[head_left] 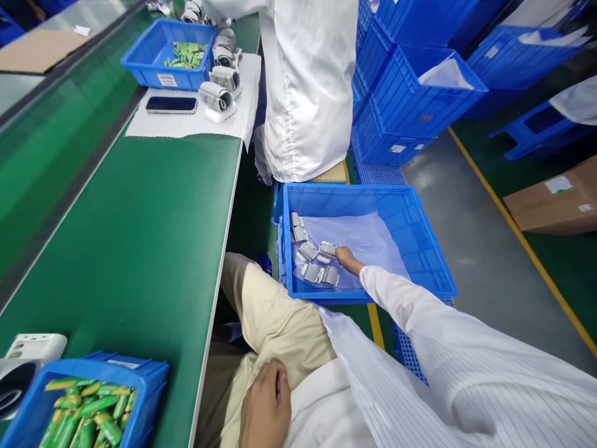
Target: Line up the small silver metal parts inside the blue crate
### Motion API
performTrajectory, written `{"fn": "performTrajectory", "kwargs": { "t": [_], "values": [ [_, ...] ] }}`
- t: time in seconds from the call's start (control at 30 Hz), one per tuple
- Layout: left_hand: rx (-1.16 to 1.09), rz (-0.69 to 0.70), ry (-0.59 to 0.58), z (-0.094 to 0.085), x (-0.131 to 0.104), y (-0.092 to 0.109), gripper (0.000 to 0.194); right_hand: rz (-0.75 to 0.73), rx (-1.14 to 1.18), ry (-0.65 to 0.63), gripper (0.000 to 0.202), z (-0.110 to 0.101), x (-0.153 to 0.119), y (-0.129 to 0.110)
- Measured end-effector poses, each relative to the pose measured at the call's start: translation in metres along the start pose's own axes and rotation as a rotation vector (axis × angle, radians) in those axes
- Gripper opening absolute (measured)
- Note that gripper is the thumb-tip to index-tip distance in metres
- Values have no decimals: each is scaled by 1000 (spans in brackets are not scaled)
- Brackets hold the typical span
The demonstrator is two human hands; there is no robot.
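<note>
Left hand (pixel 265 398) rested loosely open on lap; grey device (pixel 328 249) pinched by right hand (pixel 346 257) in blue crate (pixel 410 218); pick-up step, lifting clear needed next.

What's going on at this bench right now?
A seated person reaches the right hand down into a blue crate on the floor, touching one of a few small grey devices lying on a plastic liner. Whether the fingers have closed on it cannot be told. The left hand rests on the lap, holding nothing. On the green table a bin of green batteries sits near. A co-worker in a white coat stands further along by another bin, a phone and wrapped monitors.
</note>
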State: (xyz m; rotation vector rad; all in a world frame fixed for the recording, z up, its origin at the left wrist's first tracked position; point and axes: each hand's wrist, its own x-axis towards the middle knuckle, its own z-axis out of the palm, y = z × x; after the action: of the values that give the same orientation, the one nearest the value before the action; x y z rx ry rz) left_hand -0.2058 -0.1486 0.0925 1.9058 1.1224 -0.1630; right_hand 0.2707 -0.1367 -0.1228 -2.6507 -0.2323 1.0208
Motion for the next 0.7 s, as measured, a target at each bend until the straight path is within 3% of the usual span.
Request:
{"fn": "performTrajectory", "kwargs": {
  "t": [0.17, 0.27, 0.4, 0.53, 0.6, 0.7],
  "values": [
    [6, 6, 6, 1, 0, -4, 31, -34, -89, 154, 41, -27, 4, -2],
    [7, -12, -51, -3, 2, -1, 31, -185, -196, 152, 39, -18, -8, -11],
    [64, -39, -94, -10, 10, 9, 33, -460, -370, -63, 29, 43, -36, -40],
    [177, -97, -106, -11, 17, 10, 35, -536, -540, -234, 33, 114, -59, -74],
    [198, -102, -103, -6, 17, 5, 34, -537, -581, -256, 34, 134, -64, -85],
    [208, -101, 1, 8, 14, -5, 34, -566, -566, -246, 35, 142, -67, -92]
  ]
}}
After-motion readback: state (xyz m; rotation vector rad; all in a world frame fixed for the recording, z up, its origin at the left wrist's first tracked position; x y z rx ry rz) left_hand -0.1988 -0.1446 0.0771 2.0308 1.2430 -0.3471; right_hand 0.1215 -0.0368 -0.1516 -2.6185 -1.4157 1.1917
